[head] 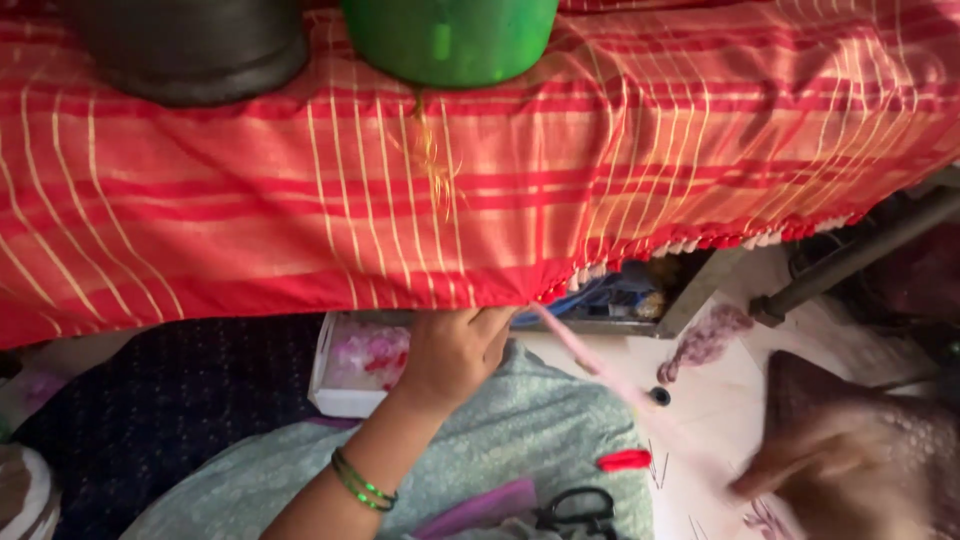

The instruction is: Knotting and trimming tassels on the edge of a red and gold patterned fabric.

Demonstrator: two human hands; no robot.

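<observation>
The left hand (455, 355) has its fingers (492, 322) pinching the hem of the red striped cloth (480, 190) draped just above them, while a pink thread (590, 362) runs from those fingers toward the blurred right hand (850, 465), whose fingers' state I cannot tell.
</observation>
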